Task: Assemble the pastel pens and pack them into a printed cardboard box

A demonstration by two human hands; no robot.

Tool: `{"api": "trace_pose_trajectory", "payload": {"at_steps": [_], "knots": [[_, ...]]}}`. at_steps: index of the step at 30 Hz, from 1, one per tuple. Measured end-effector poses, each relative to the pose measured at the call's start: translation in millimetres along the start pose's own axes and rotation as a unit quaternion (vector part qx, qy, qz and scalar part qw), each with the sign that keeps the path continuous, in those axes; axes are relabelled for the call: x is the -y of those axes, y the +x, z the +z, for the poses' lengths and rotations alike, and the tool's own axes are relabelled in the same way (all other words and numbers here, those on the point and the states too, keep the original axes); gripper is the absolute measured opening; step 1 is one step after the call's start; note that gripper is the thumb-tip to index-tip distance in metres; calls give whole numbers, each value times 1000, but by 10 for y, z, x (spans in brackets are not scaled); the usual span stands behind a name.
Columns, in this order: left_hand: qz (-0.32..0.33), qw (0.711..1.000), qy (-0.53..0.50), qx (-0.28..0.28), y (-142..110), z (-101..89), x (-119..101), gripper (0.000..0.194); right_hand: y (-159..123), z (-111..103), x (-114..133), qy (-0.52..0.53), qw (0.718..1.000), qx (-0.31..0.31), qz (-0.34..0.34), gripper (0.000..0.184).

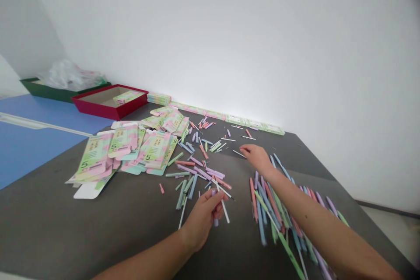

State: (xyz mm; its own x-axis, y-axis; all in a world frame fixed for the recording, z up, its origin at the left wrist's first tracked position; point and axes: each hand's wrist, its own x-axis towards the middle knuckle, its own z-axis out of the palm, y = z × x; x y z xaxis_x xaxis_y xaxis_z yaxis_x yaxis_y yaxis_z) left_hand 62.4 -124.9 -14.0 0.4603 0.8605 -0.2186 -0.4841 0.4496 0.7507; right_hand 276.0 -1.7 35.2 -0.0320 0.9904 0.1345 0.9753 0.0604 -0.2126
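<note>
My left hand (203,218) is closed in a pinch on a thin white refill (224,209) and a pale purple pen barrel, low in the middle of the dark table (98,227). My right hand (257,155) reaches further out, palm down with its fingers curled over small white refills (239,153); what it grips, if anything, is hidden. Pastel pens (269,205) in pink, blue, green and purple lie under my right forearm. More loose pens and caps (197,170) are scattered between the hands and beyond.
Flat pink-and-green cardboard packets (124,148) are heaped at the left. A red tray (110,101) with one packet and a green tray (49,89) with plastic bags stand at the back left. A row of packets (229,119) lines the white wall.
</note>
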Motion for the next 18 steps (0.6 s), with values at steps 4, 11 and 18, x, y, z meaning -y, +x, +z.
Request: {"api": "trace_pose_trajectory", "payload": {"at_steps": [4, 11, 18], "knots": [[-1, 1000, -11, -28, 16, -21, -46, 30, 587, 248, -17, -83, 993, 65, -47, 21], [-1, 998, -31, -50, 22, -30, -54, 28, 1057, 529, -31, -176, 964, 164, -114, 27], [-17, 998, -34, -44, 0, 1, -13, 28, 1056, 649, -40, -199, 949, 194, -146, 28]]}}
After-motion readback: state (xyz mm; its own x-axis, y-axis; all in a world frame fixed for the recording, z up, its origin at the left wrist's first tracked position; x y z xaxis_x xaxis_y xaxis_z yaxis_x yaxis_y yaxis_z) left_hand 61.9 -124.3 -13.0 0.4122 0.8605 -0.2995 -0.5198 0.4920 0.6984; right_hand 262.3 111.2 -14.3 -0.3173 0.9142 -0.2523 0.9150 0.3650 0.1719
